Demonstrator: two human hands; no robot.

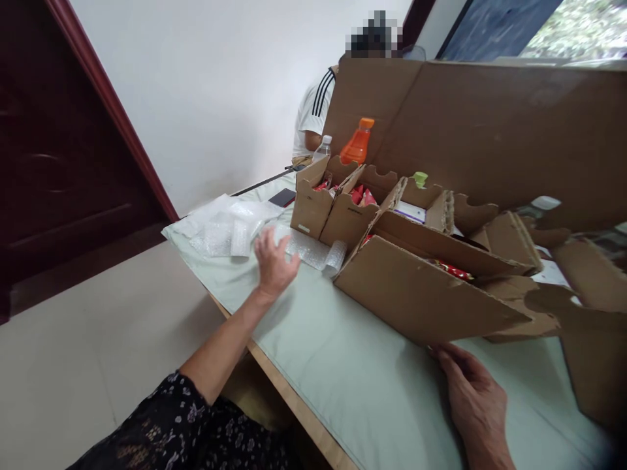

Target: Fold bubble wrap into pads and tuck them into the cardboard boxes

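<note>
My left hand [275, 261] hangs over the table with its fingers apart, beside a strip of bubble wrap [308, 250]. More bubble wrap [220, 225] lies crumpled at the far left end of the table. My right hand [473, 391] is at the lower edge of a long cardboard box [421, 287], its fingers curled together near the box's corner; whether something small is between them is hidden. Red packets [361, 195] show inside one of the upright cardboard boxes [345, 219].
A green cloth [343, 359] covers the table. Behind the boxes stand an orange bottle [357, 142], a clear bottle [323, 147] and a tall cardboard panel [490, 124]. A person in a white shirt [313, 108] sits beyond. A dark flat object [283, 198] lies near the boxes.
</note>
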